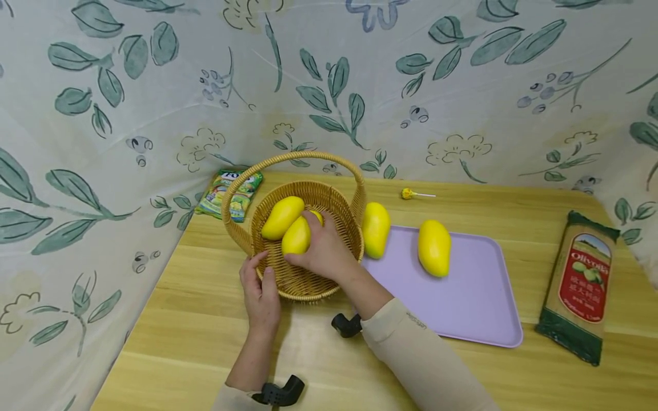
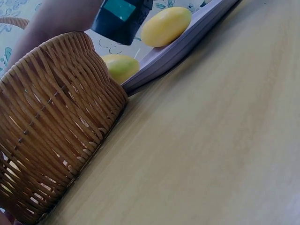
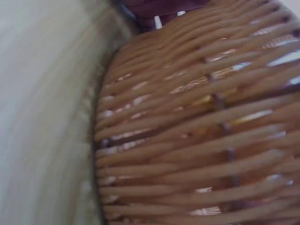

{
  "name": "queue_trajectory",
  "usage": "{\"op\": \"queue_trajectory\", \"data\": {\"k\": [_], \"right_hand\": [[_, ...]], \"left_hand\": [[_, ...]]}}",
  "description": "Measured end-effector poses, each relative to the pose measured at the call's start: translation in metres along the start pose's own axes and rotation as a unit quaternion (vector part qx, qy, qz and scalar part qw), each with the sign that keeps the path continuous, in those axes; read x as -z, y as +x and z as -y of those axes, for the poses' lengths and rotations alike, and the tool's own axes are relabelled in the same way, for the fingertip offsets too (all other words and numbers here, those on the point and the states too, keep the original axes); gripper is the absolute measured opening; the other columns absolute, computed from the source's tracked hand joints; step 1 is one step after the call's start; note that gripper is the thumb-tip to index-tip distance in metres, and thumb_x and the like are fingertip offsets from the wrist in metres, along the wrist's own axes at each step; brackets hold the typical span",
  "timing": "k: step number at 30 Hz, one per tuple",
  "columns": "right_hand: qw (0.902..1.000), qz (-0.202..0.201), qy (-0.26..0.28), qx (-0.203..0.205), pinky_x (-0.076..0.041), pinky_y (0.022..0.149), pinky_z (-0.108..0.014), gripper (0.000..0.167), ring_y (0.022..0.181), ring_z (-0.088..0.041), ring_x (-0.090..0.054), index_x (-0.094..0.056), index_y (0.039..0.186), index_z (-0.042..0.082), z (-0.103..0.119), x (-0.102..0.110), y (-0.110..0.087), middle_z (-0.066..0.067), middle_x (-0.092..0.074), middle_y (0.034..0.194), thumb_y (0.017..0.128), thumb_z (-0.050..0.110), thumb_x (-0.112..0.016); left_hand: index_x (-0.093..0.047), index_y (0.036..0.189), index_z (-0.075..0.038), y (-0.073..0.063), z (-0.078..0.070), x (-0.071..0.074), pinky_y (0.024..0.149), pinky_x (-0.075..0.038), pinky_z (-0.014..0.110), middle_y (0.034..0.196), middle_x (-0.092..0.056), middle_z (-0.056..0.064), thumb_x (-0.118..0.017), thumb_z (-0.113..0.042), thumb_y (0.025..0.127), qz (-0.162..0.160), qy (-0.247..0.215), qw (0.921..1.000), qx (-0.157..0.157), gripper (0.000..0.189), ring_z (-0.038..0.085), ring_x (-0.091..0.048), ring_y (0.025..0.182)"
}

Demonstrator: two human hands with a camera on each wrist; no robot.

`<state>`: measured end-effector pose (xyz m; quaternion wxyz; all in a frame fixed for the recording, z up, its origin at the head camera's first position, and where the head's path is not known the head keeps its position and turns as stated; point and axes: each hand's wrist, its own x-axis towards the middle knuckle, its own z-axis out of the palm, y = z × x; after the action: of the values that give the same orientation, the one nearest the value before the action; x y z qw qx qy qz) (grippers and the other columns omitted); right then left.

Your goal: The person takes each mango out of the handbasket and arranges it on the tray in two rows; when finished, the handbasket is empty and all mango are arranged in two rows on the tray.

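A round wicker basket [image 1: 303,290] with a tall arched handle stands on the table; its woven side [image 2: 56,112] fills the left of the left wrist view. Inside lies one yellow mango [image 1: 283,217]. My right hand [image 1: 327,249] reaches in from above and grips a second mango [image 1: 295,238] beside it, thumb toward me and fingers over its far end. My left hand [image 1: 261,299] holds the basket's near-left side, thumb and forefinger at the rim. In the right wrist view the basket wall [image 3: 187,154] hides the right hand's grip.
A lilac tray [image 1: 478,308] lies right of the basket, with one mango [image 1: 434,248] on it and another mango [image 1: 376,229] at its left edge. A lollipop [image 1: 408,194] lies behind. A green snack bag [image 1: 221,191] sits back left, a pasta packet [image 1: 581,285] far right.
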<state>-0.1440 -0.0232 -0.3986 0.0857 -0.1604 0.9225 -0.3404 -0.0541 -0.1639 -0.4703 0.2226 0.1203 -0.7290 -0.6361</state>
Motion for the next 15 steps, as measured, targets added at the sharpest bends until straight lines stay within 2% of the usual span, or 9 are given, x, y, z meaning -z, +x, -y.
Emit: {"op": "queue_trajectory", "data": {"k": [4,7,11,15], "right_hand": [[0.9993,-0.013,0.030,0.017,-0.052,0.100,-0.055,0.101,0.124,-0.040,-0.059,-0.032,0.159,0.023,0.004,0.014,-0.010,-0.022,-0.027,0.161,0.078,0.054,-0.082],[0.9982,-0.011,0.045,0.037,-0.050,0.102,-0.057,0.101,0.128,-0.041,-0.058,-0.031,0.160,0.024,0.008,0.027,-0.022,-0.020,-0.027,0.163,0.078,0.054,-0.082],[0.9958,0.005,0.042,0.081,-0.047,0.107,-0.057,0.102,0.137,-0.040,-0.051,-0.031,0.161,0.023,0.010,0.039,-0.041,-0.018,-0.026,0.165,0.078,0.053,-0.083],[0.9929,0.031,0.032,0.110,-0.047,0.107,-0.055,0.102,0.139,-0.035,-0.050,-0.031,0.161,0.026,0.009,0.047,-0.061,-0.011,-0.025,0.167,0.077,0.055,-0.083]], "left_hand": [[-0.055,0.135,-0.002,-0.001,0.000,0.000,0.119,-0.022,0.049,0.151,-0.035,0.013,-0.046,-0.008,0.102,0.003,-0.001,1.0000,-0.003,0.034,0.024,-0.031,0.145],[-0.055,0.135,-0.002,-0.001,-0.001,0.000,0.120,-0.021,0.053,0.152,-0.034,0.014,-0.045,-0.008,0.102,0.004,0.001,1.0000,-0.004,0.034,0.026,-0.028,0.148],[-0.054,0.136,-0.004,-0.001,-0.002,0.000,0.121,-0.020,0.054,0.154,-0.032,0.015,-0.045,-0.008,0.103,0.003,0.006,1.0000,0.001,0.035,0.028,-0.023,0.151],[-0.053,0.137,-0.003,-0.001,-0.002,-0.001,0.118,-0.025,0.052,0.154,-0.032,0.013,-0.045,-0.008,0.104,0.002,0.003,1.0000,0.003,0.035,0.027,-0.028,0.149]]}}
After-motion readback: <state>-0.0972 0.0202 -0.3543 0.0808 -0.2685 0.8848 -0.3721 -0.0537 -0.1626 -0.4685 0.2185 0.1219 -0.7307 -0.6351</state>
